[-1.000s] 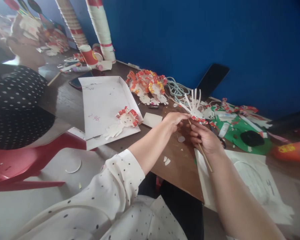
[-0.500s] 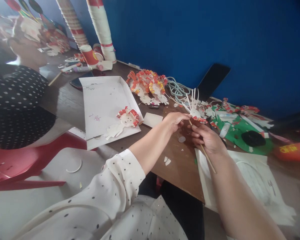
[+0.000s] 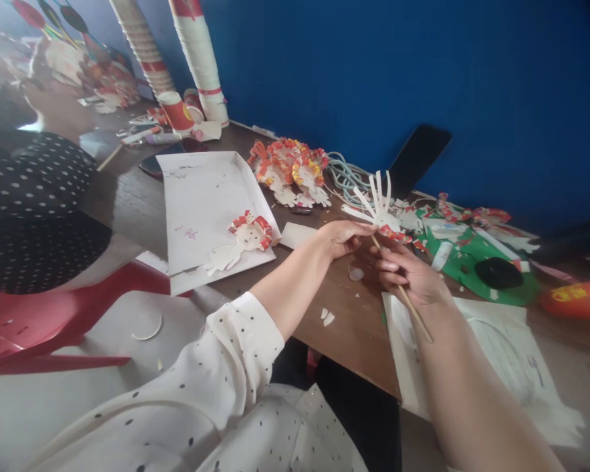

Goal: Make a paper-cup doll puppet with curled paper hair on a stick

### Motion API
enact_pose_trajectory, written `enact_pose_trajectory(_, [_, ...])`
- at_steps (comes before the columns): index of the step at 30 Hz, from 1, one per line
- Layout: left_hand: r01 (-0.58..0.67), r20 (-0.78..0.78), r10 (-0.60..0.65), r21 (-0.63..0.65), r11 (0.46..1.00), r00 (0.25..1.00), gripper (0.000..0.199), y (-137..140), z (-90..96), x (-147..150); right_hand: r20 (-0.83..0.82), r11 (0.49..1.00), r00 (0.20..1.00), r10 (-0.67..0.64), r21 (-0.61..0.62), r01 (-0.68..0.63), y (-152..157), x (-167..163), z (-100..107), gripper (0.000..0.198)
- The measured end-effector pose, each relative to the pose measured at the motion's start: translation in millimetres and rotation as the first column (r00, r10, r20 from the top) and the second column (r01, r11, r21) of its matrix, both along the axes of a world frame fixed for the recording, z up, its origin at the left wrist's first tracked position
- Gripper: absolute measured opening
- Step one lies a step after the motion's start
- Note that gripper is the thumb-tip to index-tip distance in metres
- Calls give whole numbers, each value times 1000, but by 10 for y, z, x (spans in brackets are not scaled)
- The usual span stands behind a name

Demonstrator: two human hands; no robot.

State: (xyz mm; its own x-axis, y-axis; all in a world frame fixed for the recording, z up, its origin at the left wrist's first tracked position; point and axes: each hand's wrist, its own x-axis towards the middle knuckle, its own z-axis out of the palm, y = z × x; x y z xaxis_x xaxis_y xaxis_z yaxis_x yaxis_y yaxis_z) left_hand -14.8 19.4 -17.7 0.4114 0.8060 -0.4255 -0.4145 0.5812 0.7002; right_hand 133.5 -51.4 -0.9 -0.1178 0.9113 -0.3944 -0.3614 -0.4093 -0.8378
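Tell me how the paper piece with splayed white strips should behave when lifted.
The paper piece is probably light, as it looks thin. Its narrow white strips, free at one end, would likely bend easily. The red curls along its edge might crush under a hard pinch.

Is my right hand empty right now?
No, the right hand holds a thin stick, its lower end reaching past the palm.

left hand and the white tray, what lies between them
In the head view, a pale card lies on the brown table between the left hand and the white tray.
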Motion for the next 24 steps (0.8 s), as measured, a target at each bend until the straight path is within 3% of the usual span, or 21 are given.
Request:
enact_pose_trajectory(6, [38, 111, -33, -46, 998, 993, 11, -9, 37, -44, -13, 999, 1000, 21, 29, -21, -17, 52, 15, 41])
enact_pose_trajectory(14, [70, 142, -58, -83, 994, 988, 11, -23, 85, -50, 12, 998, 1000, 21, 60, -22, -23, 37, 5, 29])
enact_pose_trajectory(24, [-42, 122, 55, -111, 993, 991, 16, -18, 4, 27, 17, 1000, 1000, -6, 27, 6, -5, 6, 6, 35])
